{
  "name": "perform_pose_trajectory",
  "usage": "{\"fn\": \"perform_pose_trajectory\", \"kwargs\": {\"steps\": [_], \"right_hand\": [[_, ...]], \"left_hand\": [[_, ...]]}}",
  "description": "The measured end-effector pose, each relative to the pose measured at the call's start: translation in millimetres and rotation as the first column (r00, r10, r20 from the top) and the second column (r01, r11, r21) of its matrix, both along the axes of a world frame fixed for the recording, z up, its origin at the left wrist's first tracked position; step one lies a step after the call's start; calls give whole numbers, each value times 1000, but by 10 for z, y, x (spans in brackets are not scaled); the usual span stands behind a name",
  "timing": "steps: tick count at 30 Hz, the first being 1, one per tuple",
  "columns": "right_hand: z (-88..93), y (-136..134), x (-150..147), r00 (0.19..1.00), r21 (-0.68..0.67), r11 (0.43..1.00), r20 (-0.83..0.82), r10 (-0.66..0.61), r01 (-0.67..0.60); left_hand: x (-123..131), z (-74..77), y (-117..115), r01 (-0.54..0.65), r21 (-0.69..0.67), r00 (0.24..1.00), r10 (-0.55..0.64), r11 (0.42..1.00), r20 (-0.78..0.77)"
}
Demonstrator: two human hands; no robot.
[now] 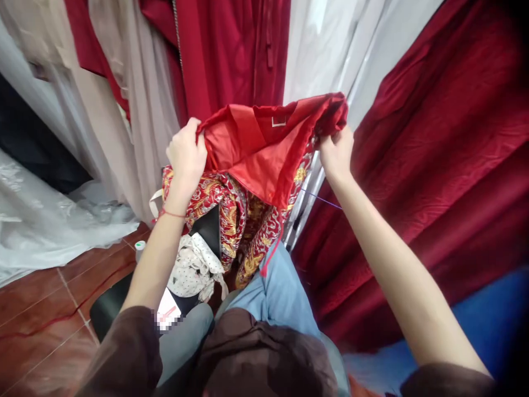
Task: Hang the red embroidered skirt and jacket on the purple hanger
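Between both hands a red embroidered garment [264,160] is stretched out, its plain shiny red lining facing me. A pale rectangular outline of stitching or a label shows inside it near the top. My left hand [188,151] is closed on its upper left edge. At the upper right, my right hand [336,151] grips a gathered, bunched part of the same edge. Below hang folds of red cloth with gold and silver patterns, partly over my knees. A red cord with a tassel [264,270] dangles at the front. My fingertips are mostly hidden by the cloth.
Dark red curtain-like cloth [446,165] hangs close on the right. White [322,44] and beige fabrics [136,82] hang behind and left. A dotted white cloth [194,267] lies beside my legs on a dark surface, near a white bottle cap [140,245]. Tiled floor [37,309] shows at left.
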State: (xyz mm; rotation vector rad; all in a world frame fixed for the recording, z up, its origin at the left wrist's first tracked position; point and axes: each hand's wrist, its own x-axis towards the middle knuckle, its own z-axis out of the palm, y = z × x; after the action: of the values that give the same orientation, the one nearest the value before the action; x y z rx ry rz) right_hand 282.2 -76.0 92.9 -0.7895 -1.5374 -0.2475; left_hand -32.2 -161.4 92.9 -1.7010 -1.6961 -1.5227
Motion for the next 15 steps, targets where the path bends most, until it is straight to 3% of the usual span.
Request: {"fn": "perform_pose_trajectory", "kwargs": {"steps": [3, 7, 10, 13, 15], "right_hand": [[-383, -382, 160, 996, -22, 998, 63, -56, 57], [-665, -783, 183, 939, -95, 974, 297, -171, 208], [-710, -945, 182, 770, -55, 922, 569, -288, 384], [-783, -1045, 192, 573, -32, 882, 771, -278, 471], [-860, -1099, 209, 539, -53, 876, 805, -246, 480]], "left_hand": [[378, -8, 274, 68, -62, 992, -74, 996, -100], [785, -301, 618, 119, -167, 954, -159, 979, -255], [914, -458, 859, 130, -243, 923, -207, 961, -324], [946, -482, 1031, 133, -292, 889, -244, 947, -387], [943, -439, 1102, 128, -292, 882, -243, 948, -403]]}}
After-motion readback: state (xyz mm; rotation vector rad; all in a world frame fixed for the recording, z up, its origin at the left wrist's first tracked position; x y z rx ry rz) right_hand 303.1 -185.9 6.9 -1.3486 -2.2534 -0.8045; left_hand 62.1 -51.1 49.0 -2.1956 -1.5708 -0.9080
